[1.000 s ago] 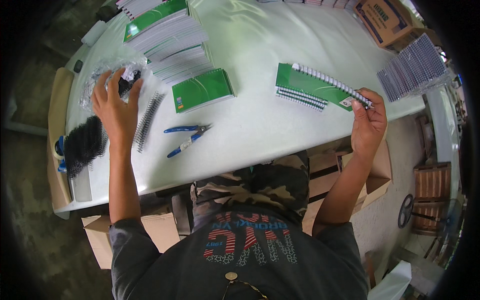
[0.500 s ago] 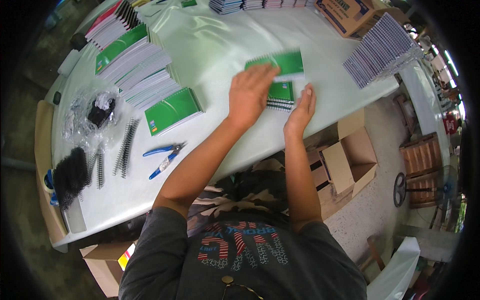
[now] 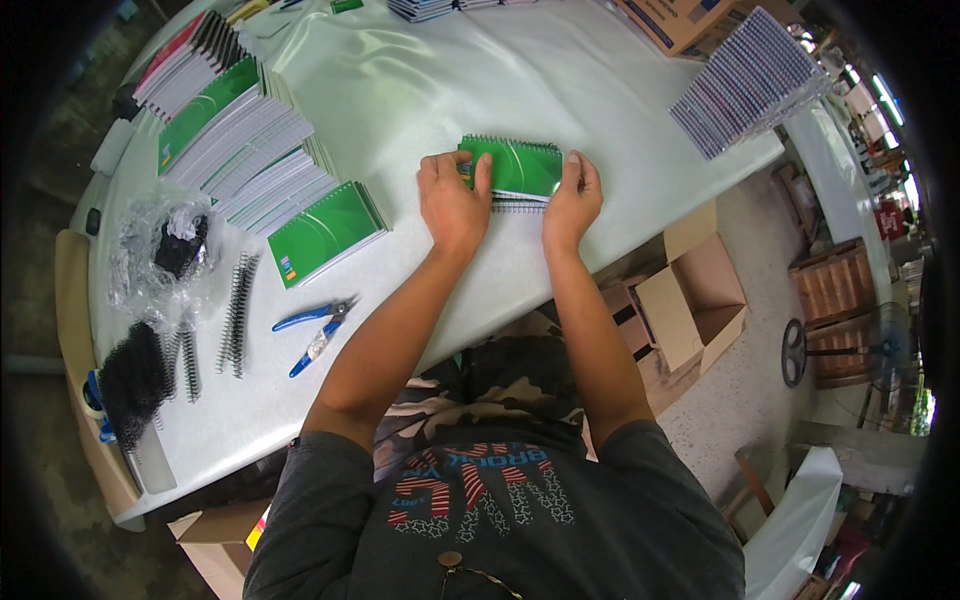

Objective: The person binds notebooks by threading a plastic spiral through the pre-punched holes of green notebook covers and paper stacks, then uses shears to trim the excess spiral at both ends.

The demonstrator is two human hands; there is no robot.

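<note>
A green spiral notebook lies on top of a small stack, its coil along the far edge. Beneath its near edge shows the coil of another notebook. My left hand grips the left end, thumb over the cover. At the right end, my right hand holds on with fingers curled and thumb against the edge. To the left, a long leaning row of bound pads ends in a green-covered notebook.
Blue-handled pliers rest left of my left forearm. Beyond them are loose black coils, a dark coil bundle and a clear plastic bag. A tall notebook stack and a cardboard box stand far right; an open carton sits below.
The green notebook has come down onto the stack, with its coil side away from me. My left hand has moved left and down to its left end; my right hand has closed on the right end.
</note>
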